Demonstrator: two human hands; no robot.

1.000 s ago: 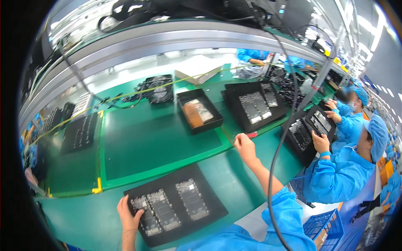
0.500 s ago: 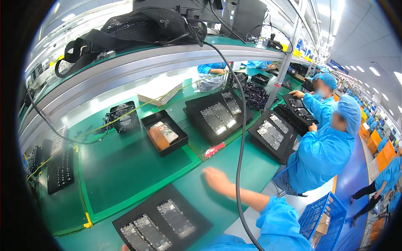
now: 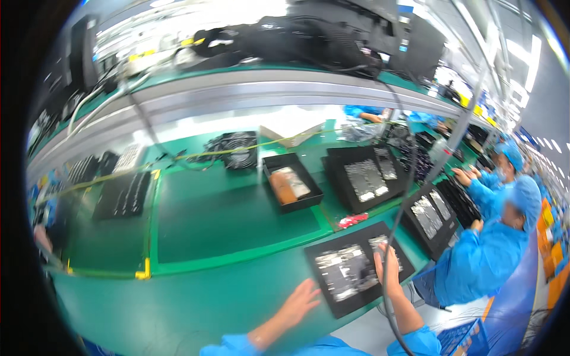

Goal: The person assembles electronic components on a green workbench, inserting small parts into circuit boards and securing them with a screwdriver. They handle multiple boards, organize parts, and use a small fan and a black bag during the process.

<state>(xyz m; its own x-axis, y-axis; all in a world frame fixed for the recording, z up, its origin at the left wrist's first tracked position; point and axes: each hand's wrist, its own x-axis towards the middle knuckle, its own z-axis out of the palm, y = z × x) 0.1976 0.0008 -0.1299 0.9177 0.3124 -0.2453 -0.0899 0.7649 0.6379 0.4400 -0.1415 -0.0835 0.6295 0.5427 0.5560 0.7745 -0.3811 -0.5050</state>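
Near the bench's front edge lies a black foam tray (image 3: 330, 304) carrying several circuit boards (image 3: 343, 274) in a row. My right hand (image 3: 387, 268) rests over the tray's right part with fingers stretched out, partly covering the rightmost board. Whether it presses on the board or only the foam, I cannot tell. At the tray's left edge is my left hand (image 3: 298, 305), slightly blurred, its fingers extended and nothing visible in them. A dark cable (image 3: 399, 237) hangs across the view in front of my right forearm.
Behind the tray stand a black box (image 3: 304, 202) with a brown block inside, a red item (image 3: 352, 221) and stacked black trays (image 3: 338, 178) with boards. A fan (image 3: 237, 148) sits farther left. Two co-workers in blue (image 3: 490, 249) work at right, beside another board tray (image 3: 428, 222).
The view has turned left. The foam tray has moved right along the bench. My right hand has come onto the tray, and my left hand has come into fuller view.
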